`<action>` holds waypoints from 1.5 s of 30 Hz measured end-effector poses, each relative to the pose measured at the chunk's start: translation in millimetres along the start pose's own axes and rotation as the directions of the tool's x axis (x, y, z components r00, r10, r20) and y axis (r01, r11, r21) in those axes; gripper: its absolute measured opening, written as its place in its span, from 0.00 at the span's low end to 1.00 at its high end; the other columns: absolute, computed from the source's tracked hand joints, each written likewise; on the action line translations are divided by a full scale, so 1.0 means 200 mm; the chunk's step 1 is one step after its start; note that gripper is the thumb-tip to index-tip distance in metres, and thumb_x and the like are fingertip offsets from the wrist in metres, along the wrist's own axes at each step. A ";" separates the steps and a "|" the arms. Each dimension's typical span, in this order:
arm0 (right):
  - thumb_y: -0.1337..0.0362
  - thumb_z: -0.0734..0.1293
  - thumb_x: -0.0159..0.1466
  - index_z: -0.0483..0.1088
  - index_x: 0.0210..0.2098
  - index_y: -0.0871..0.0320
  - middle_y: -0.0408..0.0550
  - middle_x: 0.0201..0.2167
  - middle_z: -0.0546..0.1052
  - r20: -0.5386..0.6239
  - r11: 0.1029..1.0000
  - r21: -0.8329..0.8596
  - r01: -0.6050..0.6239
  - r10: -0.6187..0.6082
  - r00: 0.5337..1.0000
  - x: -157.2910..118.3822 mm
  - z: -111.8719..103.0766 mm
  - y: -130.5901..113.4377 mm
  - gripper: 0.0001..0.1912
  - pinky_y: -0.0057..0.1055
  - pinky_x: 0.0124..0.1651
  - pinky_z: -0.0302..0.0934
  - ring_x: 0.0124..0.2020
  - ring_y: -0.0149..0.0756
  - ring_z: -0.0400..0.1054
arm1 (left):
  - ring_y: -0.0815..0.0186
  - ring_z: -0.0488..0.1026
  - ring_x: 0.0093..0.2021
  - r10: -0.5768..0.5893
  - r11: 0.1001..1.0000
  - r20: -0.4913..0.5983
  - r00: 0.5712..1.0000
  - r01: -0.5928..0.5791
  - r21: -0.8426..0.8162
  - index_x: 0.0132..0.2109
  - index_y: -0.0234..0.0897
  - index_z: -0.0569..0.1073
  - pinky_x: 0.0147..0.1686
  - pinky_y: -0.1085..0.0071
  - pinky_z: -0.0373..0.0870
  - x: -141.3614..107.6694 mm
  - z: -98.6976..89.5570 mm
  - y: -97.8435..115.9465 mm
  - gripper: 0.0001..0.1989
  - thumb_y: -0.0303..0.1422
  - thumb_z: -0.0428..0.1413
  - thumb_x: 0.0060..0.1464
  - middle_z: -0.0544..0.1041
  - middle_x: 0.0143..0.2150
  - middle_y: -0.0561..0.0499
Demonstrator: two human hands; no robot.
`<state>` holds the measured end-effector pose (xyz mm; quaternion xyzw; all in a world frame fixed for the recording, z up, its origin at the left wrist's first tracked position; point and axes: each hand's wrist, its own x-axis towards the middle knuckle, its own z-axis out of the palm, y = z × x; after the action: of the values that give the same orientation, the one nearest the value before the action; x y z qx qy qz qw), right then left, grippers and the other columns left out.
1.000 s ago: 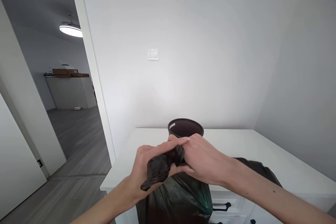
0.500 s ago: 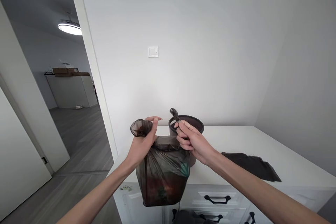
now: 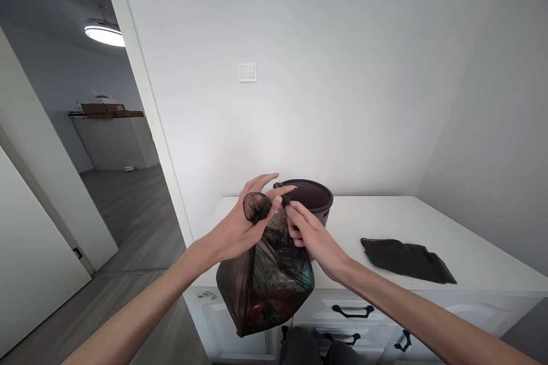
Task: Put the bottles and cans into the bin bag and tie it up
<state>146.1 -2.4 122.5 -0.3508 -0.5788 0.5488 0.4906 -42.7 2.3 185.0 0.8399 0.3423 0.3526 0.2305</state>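
Observation:
A filled, see-through black garbage bag (image 3: 269, 291) hangs in front of the white cabinet, with reddish and greenish contents showing dimly. My left hand (image 3: 246, 225) grips one gathered end of its top between thumb and palm, the other fingers stretched out. My right hand (image 3: 312, 234) is closed on the other gathered end, its fingertips meeting my left thumb and forefinger where the two ends come together. Behind the hands, on the cabinet top, stands a dark round trash can (image 3: 314, 197), partly hidden by them.
On the white cabinet top (image 3: 351, 222) lies a folded black plastic bag (image 3: 409, 260), to the right. Dark drawer handles (image 3: 353, 312) stick out from the cabinet front. A wall with a light switch (image 3: 248, 72) rises behind. At left, a doorway shows a grey floor (image 3: 124, 217).
My left hand has moved right, bringing its bag end to the one in my right hand. The bag has turned slightly and its top is drawn closer together.

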 end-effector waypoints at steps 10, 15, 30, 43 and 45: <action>0.61 0.64 0.66 0.75 0.44 0.54 0.50 0.46 0.77 0.083 0.939 -0.222 0.263 -0.251 0.964 -0.07 0.13 0.07 0.11 0.44 0.54 0.66 0.49 0.46 0.70 | 0.48 0.35 0.79 0.184 0.888 0.374 0.909 -0.317 0.333 0.69 0.64 0.65 0.74 0.38 0.46 0.02 0.07 0.10 0.30 0.27 0.51 0.66 0.47 0.79 0.63; 0.46 0.64 0.67 0.76 0.40 0.57 0.45 0.33 0.74 -0.198 0.996 0.067 -0.051 0.063 0.978 -0.08 0.12 -0.02 0.20 0.31 0.35 0.64 0.30 0.34 0.66 | 0.46 0.44 0.78 0.041 0.962 -0.139 0.989 -0.001 0.274 0.75 0.56 0.46 0.69 0.45 0.60 -0.14 0.21 0.02 0.36 0.40 0.55 0.68 0.45 0.79 0.48; 0.44 0.56 0.72 0.67 0.29 0.55 0.38 0.23 0.60 0.065 0.968 -0.247 0.039 -0.024 0.998 -0.18 -0.05 0.00 0.26 0.30 0.33 0.54 0.25 0.30 0.52 | 0.58 0.68 0.48 -0.210 0.971 0.120 0.970 0.221 -0.088 0.48 0.44 0.71 0.49 0.63 0.66 -0.22 0.35 -0.14 0.11 0.43 0.48 0.70 0.73 0.46 0.50; 0.71 0.64 0.66 0.75 0.48 0.52 0.45 0.40 0.79 0.296 0.808 -0.452 0.379 -0.265 0.918 -0.29 -0.20 0.02 0.15 0.29 0.42 0.62 0.40 0.35 0.72 | 0.58 0.65 0.51 -0.265 0.884 0.175 0.948 0.311 -0.350 0.41 0.43 0.69 0.53 0.63 0.61 -0.23 0.37 -0.14 0.12 0.37 0.42 0.69 0.68 0.47 0.50; 0.76 0.62 0.63 0.71 0.48 0.51 0.41 0.38 0.79 0.232 0.750 -0.530 0.396 -0.321 0.918 -0.29 -0.21 0.06 0.18 0.27 0.38 0.61 0.37 0.33 0.71 | 0.58 0.66 0.51 -0.277 0.868 0.178 0.944 0.326 -0.376 0.41 0.42 0.69 0.53 0.63 0.62 -0.23 0.36 -0.12 0.13 0.39 0.42 0.69 0.69 0.47 0.49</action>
<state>201.2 -43.8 97.2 -0.3271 -0.8015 0.2685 0.4224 -22.1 -25.3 102.9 0.7302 0.3757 0.3246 0.4693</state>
